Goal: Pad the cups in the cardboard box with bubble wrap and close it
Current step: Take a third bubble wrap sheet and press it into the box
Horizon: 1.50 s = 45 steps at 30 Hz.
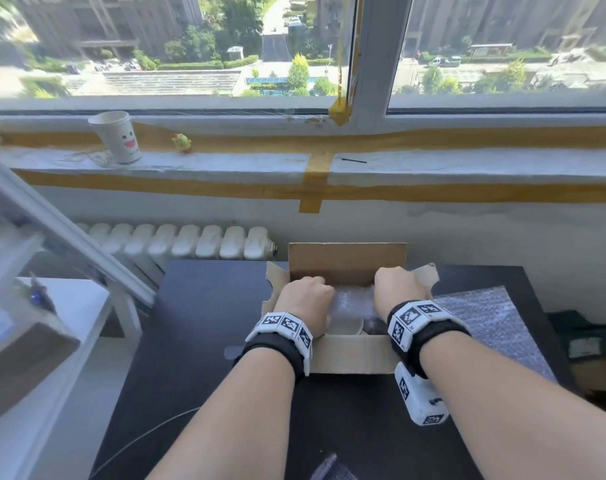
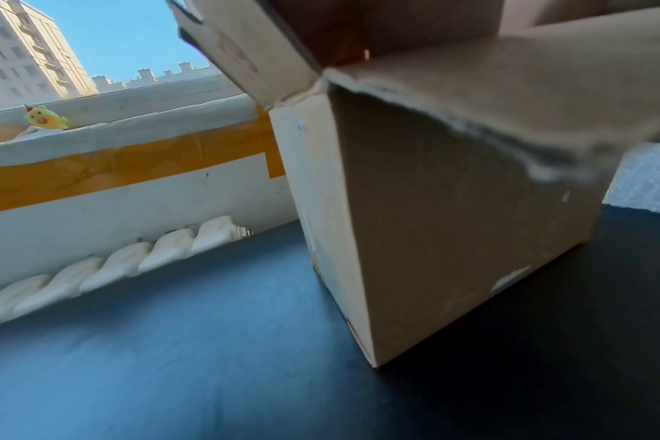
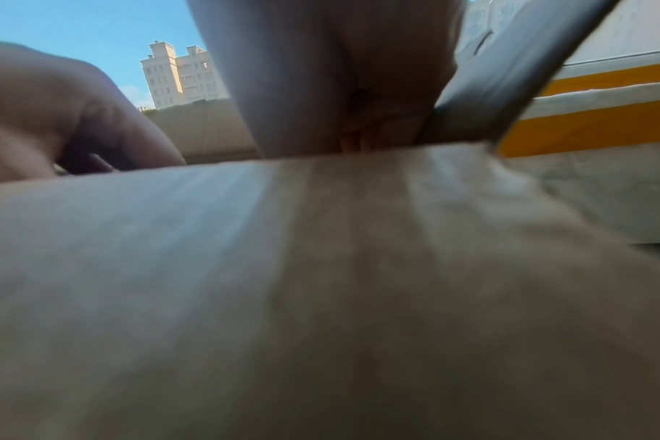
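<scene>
One open cardboard box (image 1: 350,355) stands on a dark table (image 1: 204,306) with its four flaps up or folded outward, and inside it one pale cup (image 1: 346,323) shows clearly beside a darker shape that cannot be made out. One sheet of bubble wrap (image 1: 355,297) lies over the far part of the box's contents, between two hands reaching in from above: the left hand (image 1: 305,301) on the left and the right hand (image 1: 400,289) on the right, both with fingers curled down onto the wrap, though whether they pinch it cannot be told. A second bubble wrap sheet (image 1: 492,320) lies flat on the table just right of the box, while one paper cup (image 1: 117,138) and one small yellow toy (image 1: 182,143) sit on the windowsill (image 1: 433,164) beyond.
</scene>
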Each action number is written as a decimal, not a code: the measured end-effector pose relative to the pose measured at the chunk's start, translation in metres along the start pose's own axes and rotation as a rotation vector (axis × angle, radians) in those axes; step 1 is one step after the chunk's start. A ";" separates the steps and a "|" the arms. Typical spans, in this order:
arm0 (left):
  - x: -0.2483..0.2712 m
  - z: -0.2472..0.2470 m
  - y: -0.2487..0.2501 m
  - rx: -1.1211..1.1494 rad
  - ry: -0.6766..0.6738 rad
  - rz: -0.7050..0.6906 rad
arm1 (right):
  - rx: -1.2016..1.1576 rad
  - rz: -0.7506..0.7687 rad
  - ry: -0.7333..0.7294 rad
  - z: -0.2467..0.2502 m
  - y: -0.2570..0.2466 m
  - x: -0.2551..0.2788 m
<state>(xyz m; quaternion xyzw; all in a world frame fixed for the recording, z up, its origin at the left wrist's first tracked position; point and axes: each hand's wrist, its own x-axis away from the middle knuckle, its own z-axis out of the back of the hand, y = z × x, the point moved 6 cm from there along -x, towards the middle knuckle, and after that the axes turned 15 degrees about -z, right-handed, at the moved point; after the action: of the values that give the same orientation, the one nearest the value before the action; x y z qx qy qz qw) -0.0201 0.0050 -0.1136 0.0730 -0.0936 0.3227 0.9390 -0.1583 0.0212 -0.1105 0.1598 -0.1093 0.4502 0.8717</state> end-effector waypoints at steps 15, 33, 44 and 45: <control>-0.019 -0.040 -0.014 0.185 -0.431 0.254 | 0.024 0.438 -0.175 -0.016 -0.017 0.021; -0.022 -0.009 0.010 0.108 -0.112 0.129 | 0.061 0.336 -0.325 -0.049 -0.034 -0.003; -0.013 -0.040 0.004 0.304 -0.211 0.214 | -0.047 0.552 0.048 -0.012 -0.020 0.020; -0.013 -0.039 0.005 0.295 -0.239 0.214 | -0.050 0.547 -0.022 -0.018 -0.021 0.020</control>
<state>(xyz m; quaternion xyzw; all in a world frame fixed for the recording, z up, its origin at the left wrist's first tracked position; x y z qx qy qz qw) -0.0283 0.0089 -0.1540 0.2373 -0.1633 0.4200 0.8606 -0.1285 0.0316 -0.1238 0.1079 -0.1689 0.6643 0.7201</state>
